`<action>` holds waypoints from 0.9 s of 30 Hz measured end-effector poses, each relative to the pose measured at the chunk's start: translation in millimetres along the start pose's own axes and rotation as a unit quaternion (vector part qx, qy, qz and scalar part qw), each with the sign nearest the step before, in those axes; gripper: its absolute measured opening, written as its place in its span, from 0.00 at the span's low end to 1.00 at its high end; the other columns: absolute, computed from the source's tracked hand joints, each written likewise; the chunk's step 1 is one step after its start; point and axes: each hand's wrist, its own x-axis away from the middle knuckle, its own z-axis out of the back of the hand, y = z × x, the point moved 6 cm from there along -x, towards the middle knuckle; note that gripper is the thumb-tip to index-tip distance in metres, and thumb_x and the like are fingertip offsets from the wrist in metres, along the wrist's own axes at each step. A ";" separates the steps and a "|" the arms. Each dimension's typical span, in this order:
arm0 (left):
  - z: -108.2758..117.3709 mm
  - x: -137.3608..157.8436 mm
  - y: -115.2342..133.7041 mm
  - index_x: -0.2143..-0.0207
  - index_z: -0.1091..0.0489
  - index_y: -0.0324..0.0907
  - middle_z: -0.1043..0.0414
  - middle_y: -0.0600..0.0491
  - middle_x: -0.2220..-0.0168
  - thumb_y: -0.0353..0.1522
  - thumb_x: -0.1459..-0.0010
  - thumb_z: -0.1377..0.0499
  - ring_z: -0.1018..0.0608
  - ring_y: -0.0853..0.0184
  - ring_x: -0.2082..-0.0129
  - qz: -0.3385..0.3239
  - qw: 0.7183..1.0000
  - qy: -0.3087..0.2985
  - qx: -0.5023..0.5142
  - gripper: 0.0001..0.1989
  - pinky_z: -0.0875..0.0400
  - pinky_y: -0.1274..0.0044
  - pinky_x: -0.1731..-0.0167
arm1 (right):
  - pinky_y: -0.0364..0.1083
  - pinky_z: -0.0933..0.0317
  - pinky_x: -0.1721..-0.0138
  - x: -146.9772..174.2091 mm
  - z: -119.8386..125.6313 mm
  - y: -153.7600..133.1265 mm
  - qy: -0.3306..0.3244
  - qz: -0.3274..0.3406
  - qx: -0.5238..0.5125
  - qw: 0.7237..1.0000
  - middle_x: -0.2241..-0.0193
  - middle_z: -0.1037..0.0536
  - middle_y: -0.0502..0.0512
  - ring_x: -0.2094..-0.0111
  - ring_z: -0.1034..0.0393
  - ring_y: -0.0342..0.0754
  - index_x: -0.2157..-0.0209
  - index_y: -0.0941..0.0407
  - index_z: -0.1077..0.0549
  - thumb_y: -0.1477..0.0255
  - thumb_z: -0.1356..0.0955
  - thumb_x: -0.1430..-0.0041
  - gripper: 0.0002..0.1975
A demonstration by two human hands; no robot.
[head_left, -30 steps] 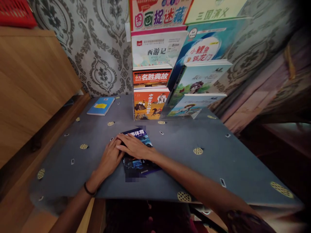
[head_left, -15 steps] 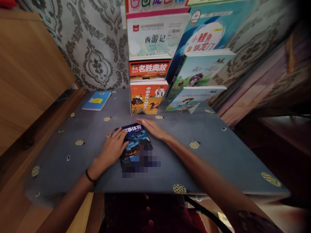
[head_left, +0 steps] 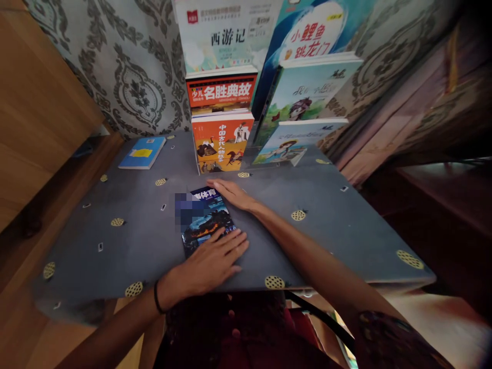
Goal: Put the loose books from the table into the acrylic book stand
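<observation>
pressing flat on the dark book mid-table, the left hand covers its near edge, fingers spread; the right hand lies open along its far corner, gripping nothing.

A blue booklet lies at the grey table's far-left corner; picture books stand behind

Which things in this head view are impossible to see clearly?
- Dark book: left part of the title pixelated; near edge hidden under the left hand.
- Top books on the display rack: cut off by the upper frame edge.
- Right hand: whether it presses or only rests, unclear.
</observation>
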 end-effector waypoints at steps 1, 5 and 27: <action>-0.2 4.0 7.6 0.34 0.45 0.38 0.42 0.46 0.32 0.41 0.29 0.53 0.43 0.62 0.30 -0.005 1.000 0.002 0.002 0.26 0.47 0.63 0.32 | 0.56 0.43 0.37 0.0 -0.6 -0.9 0.000 0.003 0.014 1.000 0.41 0.26 0.60 0.40 0.33 0.53 0.40 0.55 0.30 0.49 0.47 0.30 0.32; 9.2 16.8 15.2 0.37 0.39 0.39 0.37 0.47 0.35 0.36 0.29 0.53 0.39 0.65 0.32 -0.019 0.998 0.049 0.044 0.21 0.45 0.66 0.32 | 0.60 0.49 0.34 7.1 -12.8 -10.6 -0.015 0.010 0.117 0.993 0.39 0.29 0.62 0.37 0.37 0.54 0.37 0.55 0.35 0.55 0.46 0.28 0.28; -3.6 88.3 -112.2 0.38 0.42 0.44 0.32 0.40 0.40 0.46 0.41 0.40 0.25 0.57 0.43 0.430 0.639 0.411 0.488 0.32 0.27 0.66 0.48 | 0.69 0.49 0.35 91.3 -54.3 -53.9 0.056 -0.025 0.258 0.964 0.31 0.46 0.69 0.30 0.53 0.66 0.34 0.54 0.40 0.61 0.37 0.32 0.28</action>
